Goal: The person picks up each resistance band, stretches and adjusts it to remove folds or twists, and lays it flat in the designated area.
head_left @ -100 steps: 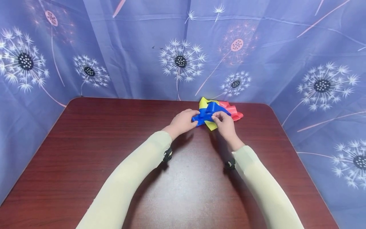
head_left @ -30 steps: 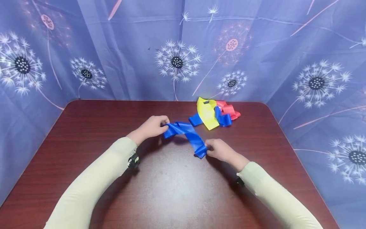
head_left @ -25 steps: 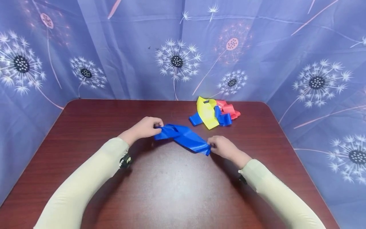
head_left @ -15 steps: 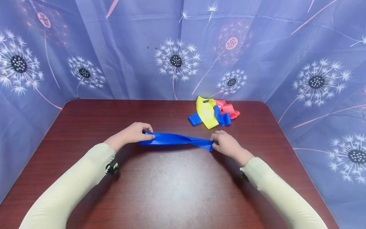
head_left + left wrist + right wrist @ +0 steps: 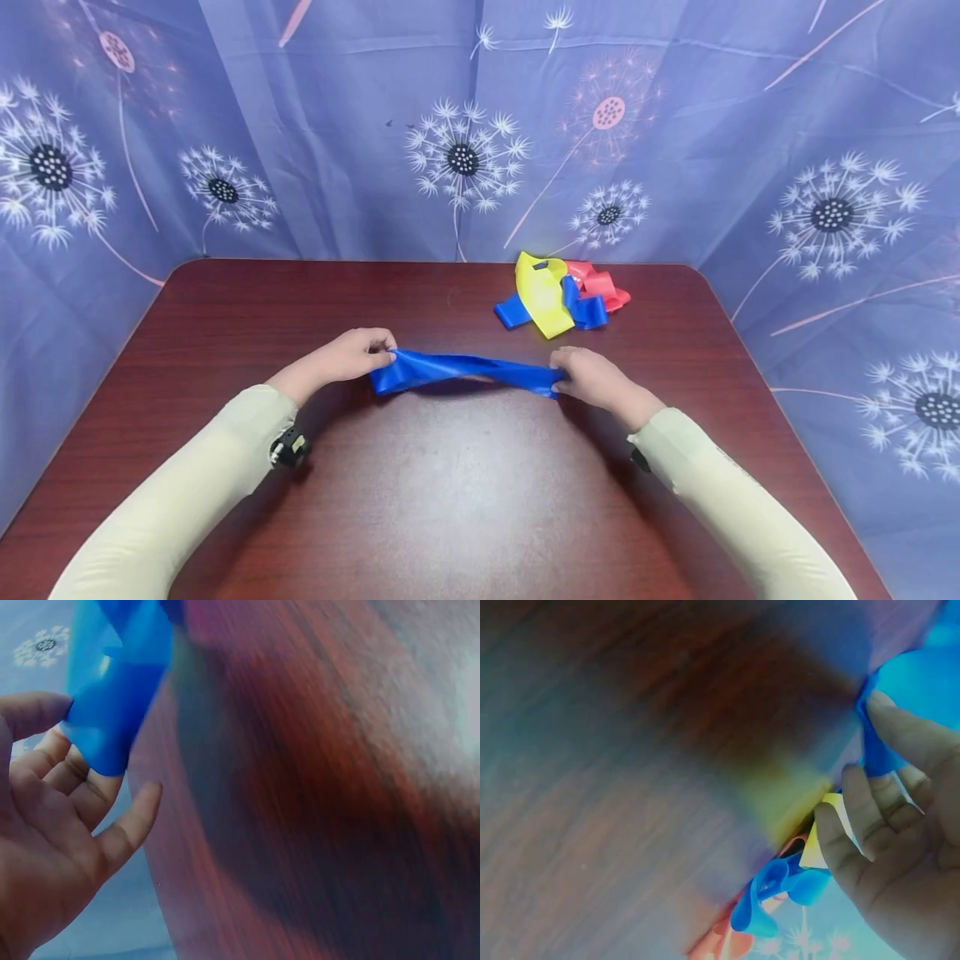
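While hands point(image 5: 341, 356) point(image 5: 597, 384) pinch blue ribbon point(image 5: 431, 369), table point(image 5: 450, 492) beneath

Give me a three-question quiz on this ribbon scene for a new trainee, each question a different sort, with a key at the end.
1. Multiple choice: what colour is the held ribbon, pinched by the left hand at one end and the right hand at the other?
A yellow
B blue
C red

2. True or false: all the blue material in view is in the hands.

3. Fill the gap: in the head view, the yellow ribbon lies to the ____ of the red ribbon.

Key
1. B, blue.
2. False: loose blue ribbon also lies on the table with the yellow and red.
3. left
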Demonstrator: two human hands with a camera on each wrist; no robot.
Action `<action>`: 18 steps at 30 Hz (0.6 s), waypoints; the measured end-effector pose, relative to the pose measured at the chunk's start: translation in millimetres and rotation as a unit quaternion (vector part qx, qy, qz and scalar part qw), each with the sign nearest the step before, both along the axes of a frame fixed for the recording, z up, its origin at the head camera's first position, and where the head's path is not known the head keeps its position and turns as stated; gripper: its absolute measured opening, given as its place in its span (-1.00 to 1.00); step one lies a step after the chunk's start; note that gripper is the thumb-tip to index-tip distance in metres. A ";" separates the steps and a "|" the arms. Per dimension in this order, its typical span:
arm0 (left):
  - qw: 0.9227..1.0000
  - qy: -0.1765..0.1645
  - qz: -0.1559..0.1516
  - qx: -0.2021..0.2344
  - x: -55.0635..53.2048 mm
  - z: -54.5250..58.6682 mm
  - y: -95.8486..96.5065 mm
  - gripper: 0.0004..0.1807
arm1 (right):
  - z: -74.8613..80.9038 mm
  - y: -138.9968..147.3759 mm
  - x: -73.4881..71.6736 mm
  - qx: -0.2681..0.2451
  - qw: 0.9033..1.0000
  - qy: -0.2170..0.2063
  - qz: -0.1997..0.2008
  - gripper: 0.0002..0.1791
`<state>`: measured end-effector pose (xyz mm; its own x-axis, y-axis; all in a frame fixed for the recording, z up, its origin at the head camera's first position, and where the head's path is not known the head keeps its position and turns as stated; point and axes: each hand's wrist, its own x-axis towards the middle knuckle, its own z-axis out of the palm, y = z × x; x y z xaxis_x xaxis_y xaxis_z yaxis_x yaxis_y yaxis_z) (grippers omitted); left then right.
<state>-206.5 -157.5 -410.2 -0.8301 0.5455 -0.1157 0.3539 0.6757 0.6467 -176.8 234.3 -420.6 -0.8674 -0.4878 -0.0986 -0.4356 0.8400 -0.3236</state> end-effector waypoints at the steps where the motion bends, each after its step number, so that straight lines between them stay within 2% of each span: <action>1: 1.000 -0.007 0.008 0.007 0.4 0.2 0.3 -0.90 | -0.7 0.0 -0.2 -0.017 1.000 -0.001 -0.008 -0.82; 5: 0.999 -0.032 0.019 0.021 2.5 0.1 3.5 -0.88 | -4.8 0.2 -1.1 -0.104 0.992 0.006 -0.071 -0.84; 8: 0.999 -0.048 0.015 0.022 5.1 -2.4 6.5 -0.88 | -7.8 -0.1 -3.0 -0.159 0.978 0.021 -0.134 -0.88; 13: 0.999 -0.051 -0.003 0.006 9.7 -7.3 10.0 -0.87 | -10.6 -0.2 -10.5 -0.184 0.955 0.017 -0.232 -0.94; 15: 0.999 -0.050 -0.011 -0.001 10.9 -9.1 11.0 -0.86 | -13.3 0.3 -12.8 -0.176 0.954 0.011 -0.243 -0.90; 18: 0.999 -0.047 -0.017 -0.004 11.8 -10.9 10.9 -0.85 | -17.5 0.1 -12.4 -0.176 0.960 0.000 -0.217 -0.78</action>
<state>-194.7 -146.7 -421.1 -0.7964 0.5717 -0.1973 0.3141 0.6697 0.6729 -189.2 234.5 -438.1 -0.9965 -0.0830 0.0060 -0.0689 0.7814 -0.6203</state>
